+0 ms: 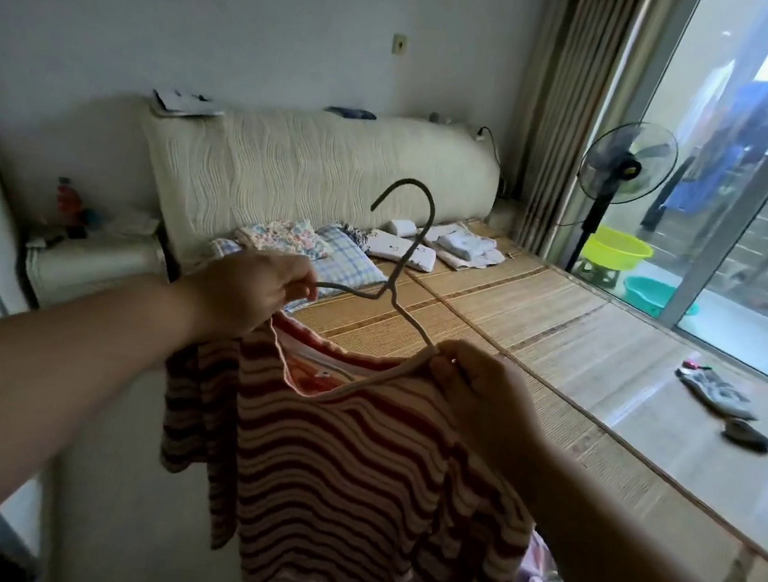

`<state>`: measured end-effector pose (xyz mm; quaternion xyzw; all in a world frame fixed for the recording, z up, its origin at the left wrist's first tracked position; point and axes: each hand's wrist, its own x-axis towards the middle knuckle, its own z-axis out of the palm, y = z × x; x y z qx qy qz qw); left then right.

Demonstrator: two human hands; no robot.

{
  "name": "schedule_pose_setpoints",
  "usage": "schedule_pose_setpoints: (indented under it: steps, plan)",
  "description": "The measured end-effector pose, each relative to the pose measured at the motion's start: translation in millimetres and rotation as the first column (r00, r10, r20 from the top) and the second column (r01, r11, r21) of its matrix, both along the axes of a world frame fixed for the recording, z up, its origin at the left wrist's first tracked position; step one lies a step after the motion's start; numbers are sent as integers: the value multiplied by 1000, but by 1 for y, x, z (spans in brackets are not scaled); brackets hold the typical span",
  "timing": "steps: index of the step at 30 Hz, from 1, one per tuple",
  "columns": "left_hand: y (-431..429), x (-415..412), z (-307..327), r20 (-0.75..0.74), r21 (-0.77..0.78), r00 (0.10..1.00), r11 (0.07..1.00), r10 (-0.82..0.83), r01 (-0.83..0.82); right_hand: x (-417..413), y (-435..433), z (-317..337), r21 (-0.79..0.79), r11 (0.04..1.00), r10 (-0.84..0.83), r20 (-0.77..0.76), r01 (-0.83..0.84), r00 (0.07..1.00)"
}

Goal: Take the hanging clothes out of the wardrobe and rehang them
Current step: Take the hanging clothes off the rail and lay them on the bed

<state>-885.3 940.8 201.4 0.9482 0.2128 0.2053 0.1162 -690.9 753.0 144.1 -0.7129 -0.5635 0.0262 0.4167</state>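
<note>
Currently my left hand (250, 288) is pinching the wire hanger's (399, 253) arm while my right hand (471, 390) is pinching the striped top's (348, 471) neckline over the bed (563, 324); soft, light knit, best gripped at the shoulder seams.

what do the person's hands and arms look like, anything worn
Nothing worn shows: left hand and right hand bare, no gloves, rings or watch. The left forearm and right forearm are bare to the frame's edge, no sleeve in view.
</note>
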Motion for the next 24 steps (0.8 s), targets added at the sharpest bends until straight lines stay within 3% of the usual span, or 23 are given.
schedule_pose_setpoints:
  steps: [4, 8, 12, 17, 21, 24]
  plan:
    - [-10, -6, 0, 0, -48, 993, 992, -119, 119, -21, -13, 1, 39, 999, -22, 5, 22, 1000]
    - [3, -30, 10, 29, -235, 995, 967, -92, 96, -28, -34, 5, 38, 996, -85, -18, 85, 996]
    - [18, -38, 2, -195, -48, 981, 999, 12, -22, -30, -54, 0, -14, 991, -132, -63, 131, 989]
    - [23, -23, -20, -179, -60, 983, 998, -36, 26, -16, -91, -21, -259, 951, -194, -75, 169, 978]
    - [29, -10, -36, -287, -63, 957, 998, -41, 24, -7, -116, -40, -349, 931, -182, -202, 102, 962]
    - [26, 17, -53, -373, -60, 925, 997, -65, 46, 5, -125, -56, -451, 885, -210, -154, 120, 965]
